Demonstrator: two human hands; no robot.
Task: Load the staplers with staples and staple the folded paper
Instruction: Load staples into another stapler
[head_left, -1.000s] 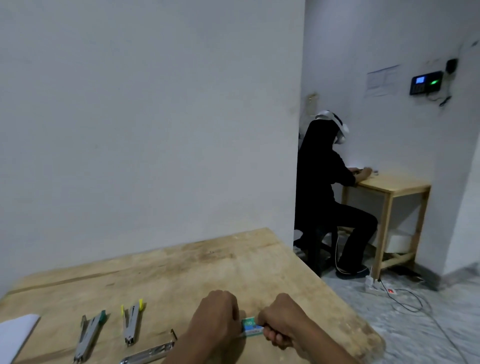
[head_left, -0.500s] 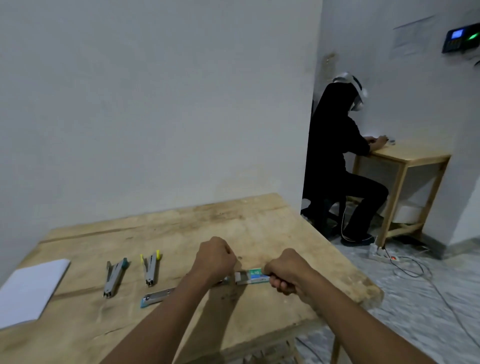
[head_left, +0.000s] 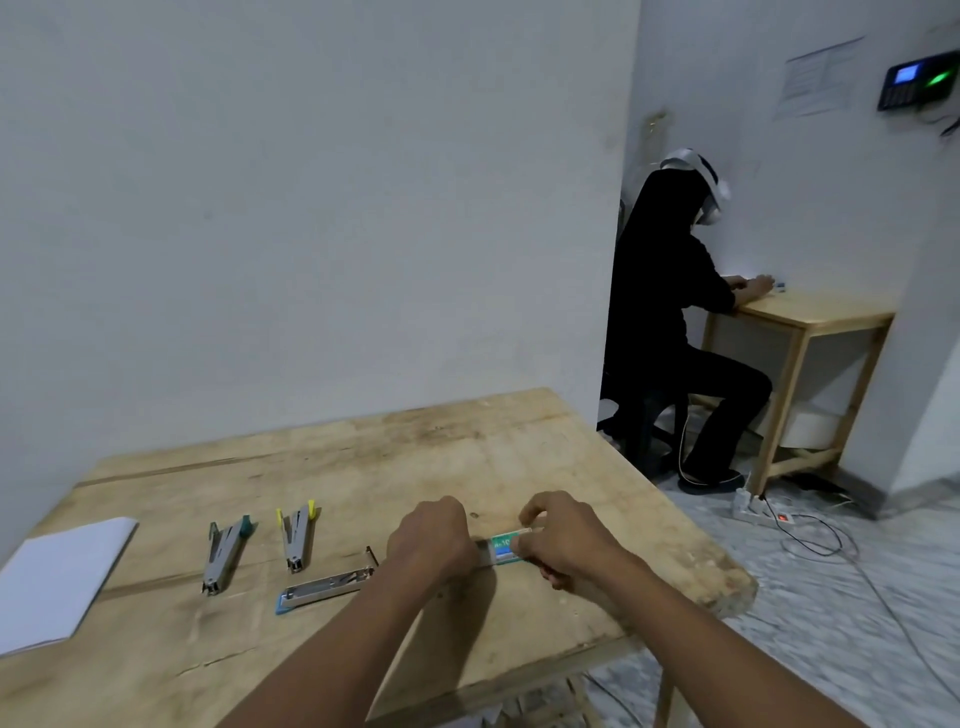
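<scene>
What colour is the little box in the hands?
The box is green and blue, clearest in the head view.

A green-and-blue staple box (head_left: 503, 550) is pictured on a pale, dark-streaked wooden table (head_left: 415, 457), alongside a teal-tipped silver stapler (head_left: 224, 553), a yellow-tipped stapler (head_left: 297, 538) and a third stapler (head_left: 327, 584), seemingly blue-edged. White paper (head_left: 57, 577) is seen.

Right hand (head_left: 566, 540) changes its grip
Its fist has loosened; thumb and forefinger now pinch the staple box (head_left: 503, 550).

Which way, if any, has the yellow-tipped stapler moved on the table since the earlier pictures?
No, it stayed put. The yellow-tipped stapler lies right of the green-tipped stapler and beyond the open stapler, as before.
</scene>
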